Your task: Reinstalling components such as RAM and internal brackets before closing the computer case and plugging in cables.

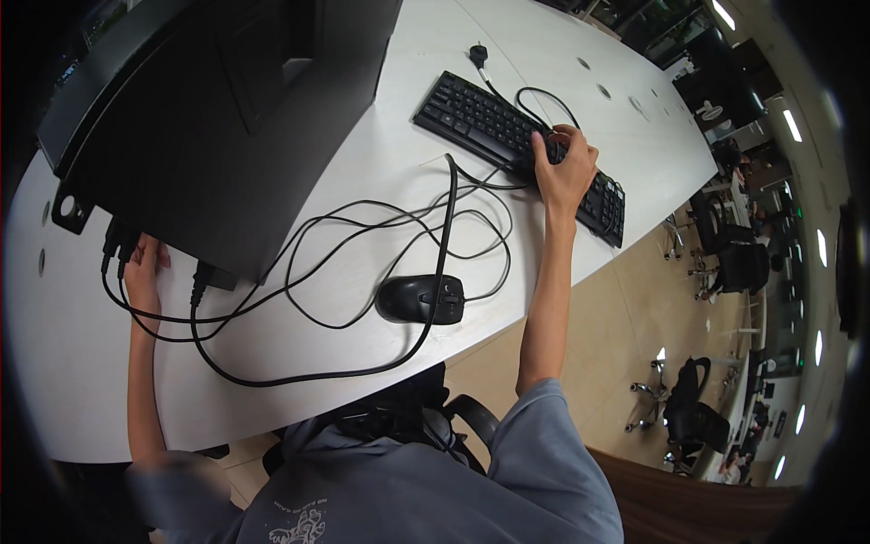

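My right hand [566,170] is over the black keyboard [480,113], thumb and fingers closed around a black cable [544,93] lying across the keys. The cable's plug [478,56] rests beyond the keyboard's upper left end. At the left, my left hand [143,265] is beside black cable plugs [118,243] at the lower edge of a large black device casing [227,136]. The casing and plugs hide most of its fingers, so its grip cannot be made out. Another plug [201,279] sits to its right at the same edge.
A black mouse [408,299] lies near the front edge of the white table [299,381], a thick cable crossing over it. Thin cables [353,218] spread in loops between casing and keyboard. Beyond the table at right are office chairs [693,408] on the tiled floor.
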Available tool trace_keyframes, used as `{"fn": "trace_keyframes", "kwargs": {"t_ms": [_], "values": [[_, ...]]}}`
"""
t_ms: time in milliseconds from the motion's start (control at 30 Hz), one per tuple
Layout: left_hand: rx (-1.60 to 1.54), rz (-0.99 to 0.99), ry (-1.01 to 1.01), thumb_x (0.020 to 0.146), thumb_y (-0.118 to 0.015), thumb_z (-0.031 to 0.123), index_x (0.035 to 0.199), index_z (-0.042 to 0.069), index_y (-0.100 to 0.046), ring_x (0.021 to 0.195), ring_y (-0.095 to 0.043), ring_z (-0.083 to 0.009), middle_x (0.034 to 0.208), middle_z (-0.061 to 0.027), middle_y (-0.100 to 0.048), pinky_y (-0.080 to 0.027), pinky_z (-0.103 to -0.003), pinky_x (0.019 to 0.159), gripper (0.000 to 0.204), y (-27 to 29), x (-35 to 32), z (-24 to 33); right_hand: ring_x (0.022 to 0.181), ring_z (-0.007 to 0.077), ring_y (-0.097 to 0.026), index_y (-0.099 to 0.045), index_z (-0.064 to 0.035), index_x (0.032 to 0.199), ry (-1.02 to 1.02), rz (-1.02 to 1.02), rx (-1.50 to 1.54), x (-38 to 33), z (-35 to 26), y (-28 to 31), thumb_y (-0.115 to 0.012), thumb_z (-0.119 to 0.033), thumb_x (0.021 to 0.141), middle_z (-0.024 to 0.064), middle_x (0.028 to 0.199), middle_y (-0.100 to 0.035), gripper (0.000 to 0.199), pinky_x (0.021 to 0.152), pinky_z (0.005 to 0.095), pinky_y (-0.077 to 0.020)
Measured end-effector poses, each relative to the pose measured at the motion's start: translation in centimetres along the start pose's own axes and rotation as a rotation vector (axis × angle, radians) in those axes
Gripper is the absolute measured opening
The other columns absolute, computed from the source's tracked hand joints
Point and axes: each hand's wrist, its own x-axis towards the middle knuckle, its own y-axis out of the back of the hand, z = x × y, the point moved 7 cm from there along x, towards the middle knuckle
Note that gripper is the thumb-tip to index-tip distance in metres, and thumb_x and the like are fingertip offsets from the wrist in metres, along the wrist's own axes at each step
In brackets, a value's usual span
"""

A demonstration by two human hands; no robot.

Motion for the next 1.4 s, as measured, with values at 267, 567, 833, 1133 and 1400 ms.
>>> {"fn": "trace_keyframes", "kwargs": {"t_ms": [267,567,833,1133,1400], "values": [[-0.007,-0.011,-0.010,0.101,-0.058,0.031,0.091,0.004,-0.066,0.065,-0.043,-0.0082,0.070,0.0017,-0.052,-0.033,-0.024,0.066,0.029,0.3,0.2,-0.6,0.113,0.0297,-0.051,-0.055,-0.0073,0.128,0.302,-0.157,0.193,-1.3,-3.7,-2.9,-0.076,-0.019,0.080,0.0106,0.114,-0.062,0.054,0.103,0.0420,-0.0339],[0.029,0.013,-0.004,0.101,-0.057,0.034,0.090,0.004,-0.067,0.063,-0.043,-0.0088,0.069,0.0005,-0.050,-0.033,-0.026,0.063,0.034,-0.1,-0.1,0.4,0.122,0.0335,-0.045,-0.059,-0.0044,0.128,0.255,-0.272,0.002,-1.9,-5.7,-6.5,-0.057,-0.033,0.098,0.0177,0.122,-0.056,0.042,0.106,0.0464,-0.0314],[0.051,-0.016,-0.033,0.100,-0.058,0.036,0.099,0.002,-0.070,0.063,-0.044,-0.0072,0.069,0.0016,-0.051,-0.033,-0.024,0.060,0.037,-0.6,0.3,0.4,0.129,0.0351,-0.037,-0.063,-0.0159,0.128,0.435,-0.148,0.029,-2.2,-7.9,-5.8,-0.058,-0.037,0.096,0.0181,0.132,-0.049,0.039,0.110,0.0475,-0.0258],[0.014,-0.039,-0.043,0.100,-0.059,0.027,0.107,-0.001,-0.064,0.064,-0.045,-0.0078,0.072,0.0007,-0.057,-0.036,-0.023,0.063,0.029,0.5,0.9,-0.9,0.117,0.0382,-0.047,-0.053,0.0028,0.119,0.211,-0.134,0.211,-1.7,-3.7,-3.6,-0.074,-0.019,0.085,0.0229,0.125,-0.041,0.045,0.092,0.0446,-0.0480],[0.029,0.009,-0.024,0.100,-0.060,0.031,0.102,0.000,-0.066,0.064,-0.045,-0.0065,0.070,0.0021,-0.054,-0.035,-0.023,0.062,0.032,1.7,0.4,-1.5,0.110,0.0346,-0.055,-0.054,-0.0056,0.119,0.233,-0.249,0.212,-1.5,-5.8,-3.9,-0.074,-0.033,0.086,0.0177,0.124,-0.043,0.047,0.079,0.0440,-0.0556]]}}
